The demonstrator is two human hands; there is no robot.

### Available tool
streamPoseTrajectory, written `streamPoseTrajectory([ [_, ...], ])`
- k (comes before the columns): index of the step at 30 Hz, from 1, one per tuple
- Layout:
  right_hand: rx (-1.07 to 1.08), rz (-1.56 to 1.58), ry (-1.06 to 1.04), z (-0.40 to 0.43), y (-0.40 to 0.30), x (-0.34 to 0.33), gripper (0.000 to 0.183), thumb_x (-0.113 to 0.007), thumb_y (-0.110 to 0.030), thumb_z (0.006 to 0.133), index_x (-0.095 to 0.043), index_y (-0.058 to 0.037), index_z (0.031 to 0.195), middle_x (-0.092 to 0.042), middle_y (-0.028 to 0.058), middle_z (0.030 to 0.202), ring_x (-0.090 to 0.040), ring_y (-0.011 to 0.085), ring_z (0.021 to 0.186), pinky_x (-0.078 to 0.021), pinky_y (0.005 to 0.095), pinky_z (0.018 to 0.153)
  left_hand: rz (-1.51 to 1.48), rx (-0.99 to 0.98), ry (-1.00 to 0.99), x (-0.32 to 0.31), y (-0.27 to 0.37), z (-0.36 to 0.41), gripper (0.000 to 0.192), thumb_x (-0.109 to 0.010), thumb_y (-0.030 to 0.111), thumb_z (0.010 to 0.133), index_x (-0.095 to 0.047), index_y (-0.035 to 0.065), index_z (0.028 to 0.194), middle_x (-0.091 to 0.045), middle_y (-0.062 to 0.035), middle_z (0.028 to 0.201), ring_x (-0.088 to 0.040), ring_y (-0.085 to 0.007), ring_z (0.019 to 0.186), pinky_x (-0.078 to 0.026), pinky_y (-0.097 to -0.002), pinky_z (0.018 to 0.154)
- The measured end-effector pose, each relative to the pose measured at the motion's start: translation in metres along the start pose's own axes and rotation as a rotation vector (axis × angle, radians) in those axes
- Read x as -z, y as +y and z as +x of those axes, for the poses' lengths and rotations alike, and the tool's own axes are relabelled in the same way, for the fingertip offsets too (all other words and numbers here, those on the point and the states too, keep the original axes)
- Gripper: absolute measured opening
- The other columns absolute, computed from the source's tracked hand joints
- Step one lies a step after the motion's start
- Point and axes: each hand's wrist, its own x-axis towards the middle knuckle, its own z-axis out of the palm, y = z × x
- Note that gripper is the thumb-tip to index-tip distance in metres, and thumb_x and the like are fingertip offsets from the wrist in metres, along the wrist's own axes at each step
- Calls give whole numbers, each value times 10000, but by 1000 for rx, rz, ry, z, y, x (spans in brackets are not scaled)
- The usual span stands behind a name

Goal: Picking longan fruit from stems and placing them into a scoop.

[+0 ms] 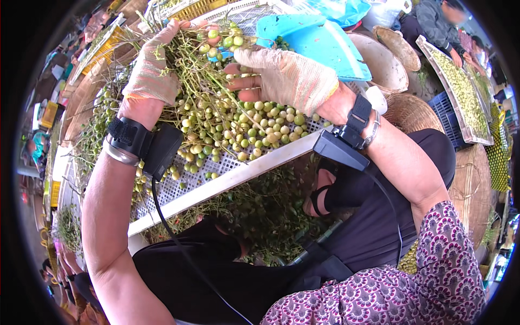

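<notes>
My left hand [152, 69], in a fingerless knit glove, is shut on a bunch of thin green fruit stems [191, 57]. Small round green-yellow fruits [227, 40] hang at the bunch's far end. My right hand [288, 77], gloved the same way, is beside the bunch with its fingers apart and half curled; its fingertips are close to the stems and fruits. Below both hands, loose pale green fruits [260, 118] lie on a white perforated plastic tray [227, 176]. More fruit on stems [101, 105] is heaped at the tray's left.
A blue plastic scoop [337, 53] rests beyond my right hand, with round baskets [378, 61] further right. A woven basket [410, 109] stands by my knee. Leaves and stems [268, 207] litter the ground under the tray. At far right, a person [434, 28] works over another fruit tray [459, 89].
</notes>
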Motion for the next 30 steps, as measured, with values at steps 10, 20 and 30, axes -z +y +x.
streamPoseTrajectory([
  [10, -233, -571, 168, -5, -17, -5, 369, -661, -380, 887, -628, -13, 906, -567, 10, 607, -441, 44, 403, -362, 199, 364, 179, -20, 14, 8, 7, -11, 274, -573, 302, 948, -595, 65, 1084, -659, -117, 1067, -640, -215, 997, -513, -338, 891],
  [20, -234, -903, -22, -13, -34, -2, 334, -599, -342, 909, -631, -18, 834, -604, 25, 666, -562, 82, 518, -467, 221, 489, 206, 40, 168, 15, 2, -20, 299, -622, 314, 901, -676, 39, 1006, -698, -95, 966, -669, -194, 877, -544, -345, 816],
  [30, -185, -1271, -79, 0, -33, -16, 327, -577, -289, 876, -644, 1, 1013, -626, 70, 767, -603, 143, 569, -499, 279, 521, 416, 44, 335, 44, 2, -5, 291, -627, 299, 898, -650, 50, 1046, -676, -86, 1036, -649, -186, 895, -539, -336, 820],
])
